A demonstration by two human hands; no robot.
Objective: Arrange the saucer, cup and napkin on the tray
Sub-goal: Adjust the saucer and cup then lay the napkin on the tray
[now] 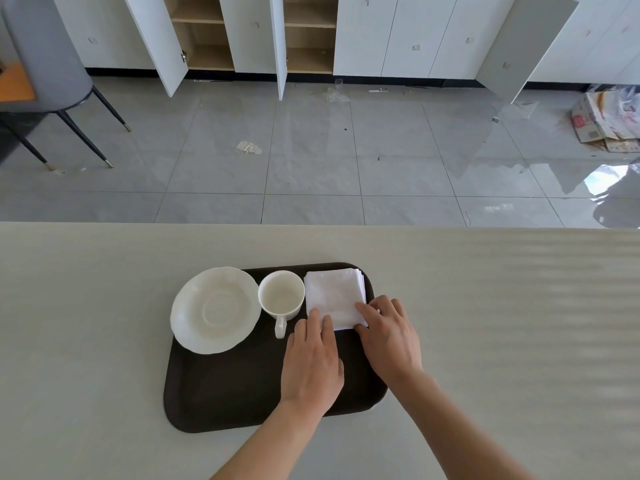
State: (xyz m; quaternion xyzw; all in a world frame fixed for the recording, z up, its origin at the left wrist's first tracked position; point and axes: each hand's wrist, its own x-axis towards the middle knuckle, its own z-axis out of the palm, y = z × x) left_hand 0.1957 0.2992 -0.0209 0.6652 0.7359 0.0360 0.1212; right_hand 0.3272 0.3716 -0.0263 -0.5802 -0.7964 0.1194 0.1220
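Note:
A dark brown tray (221, 393) lies on the pale table. A white scalloped saucer (214, 310) rests on its far left corner, overhanging the rim a little. Beside it stands an empty white cup (281, 294), handle pointing toward me. A folded white napkin (334, 294) lies flat in the far right corner. My left hand (311, 365) rests its fingertips on the napkin's near left edge. My right hand (389, 336) presses its fingers on the near right corner. Neither hand lifts the napkin.
The table's (485, 323) far edge runs just beyond the tray. Past it is a grey tiled floor with scraps, a grey chair (52, 64) at the left, open white cabinets (242, 32) and flattened cardboard (606, 123) at the right.

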